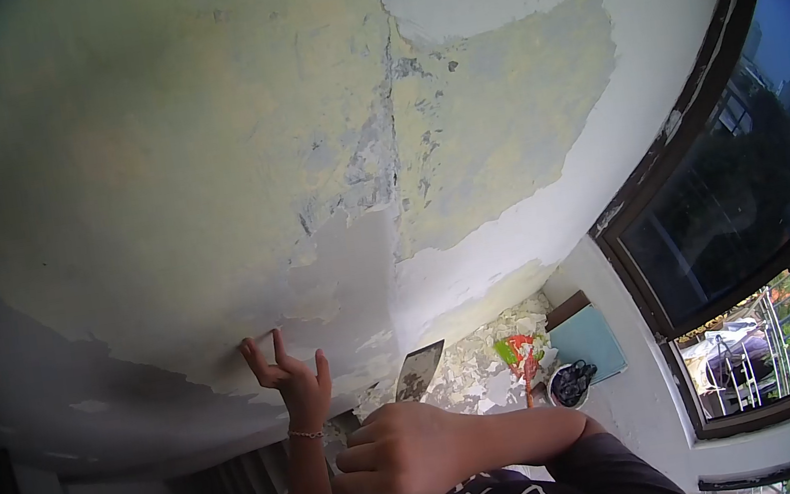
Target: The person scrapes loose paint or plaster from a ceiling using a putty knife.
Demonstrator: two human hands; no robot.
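My left hand (290, 375), with a thin bracelet at the wrist, is raised to the wall (206, 193). Its fingers are apart, and the fingertips are at or very near the edge of a peeling paint patch. In front of my chest, my right hand (398, 451) is closed in a fist. A flat scraper blade (421, 371) sticks up just beyond the knuckles, smeared with pale residue; its handle is hidden by the hand. Large yellowish patches show on the wall where white paint has come off, and a rough crack runs down the corner.
Paint flakes (469, 378) litter the floor below. A red and green broom (521, 355) lies near a bucket (557, 396) with a black bag in it. Beside them is a light blue panel (592, 339). A dark-framed window (638, 289) is on the right.
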